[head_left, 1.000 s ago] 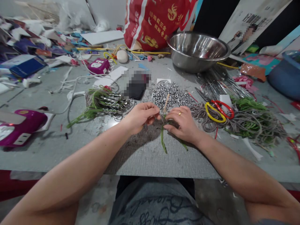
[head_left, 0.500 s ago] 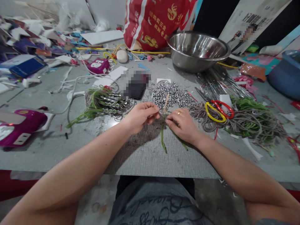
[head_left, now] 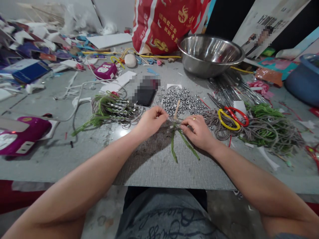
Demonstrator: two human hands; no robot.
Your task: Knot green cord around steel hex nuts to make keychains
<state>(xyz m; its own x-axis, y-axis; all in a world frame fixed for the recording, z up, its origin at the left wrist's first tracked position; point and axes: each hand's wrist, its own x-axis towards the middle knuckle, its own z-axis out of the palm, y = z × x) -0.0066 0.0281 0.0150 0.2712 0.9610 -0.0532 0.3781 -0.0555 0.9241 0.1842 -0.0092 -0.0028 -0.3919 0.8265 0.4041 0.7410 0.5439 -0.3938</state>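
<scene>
My left hand (head_left: 154,120) is closed in a pinch at a thin grey cord strand near the table's middle. Opposite it, my right hand (head_left: 196,132), with a ring on one finger, pinches the other side of the same cord. Between the hands the strands cross near a thin wooden stick (head_left: 177,108) that stands up from the work. Two green cord ends (head_left: 173,147) hang toward me and lie apart on the table. The exact crossing of the strands is too small to make out. Just beyond the hands lies a spread of small silver beads (head_left: 184,99).
Left are finished-looking green and grey cord bundles (head_left: 109,109), a black phone (head_left: 146,93) and a purple device (head_left: 25,134). Right are scissors (head_left: 229,119) on loose cords (head_left: 271,129). A steel bowl (head_left: 210,56) and red bag (head_left: 161,26) stand behind.
My right hand has shifted slightly right, away from the crossing, showing more of the right green end. My left hand has barely moved, its fingers drawn closer together.
</scene>
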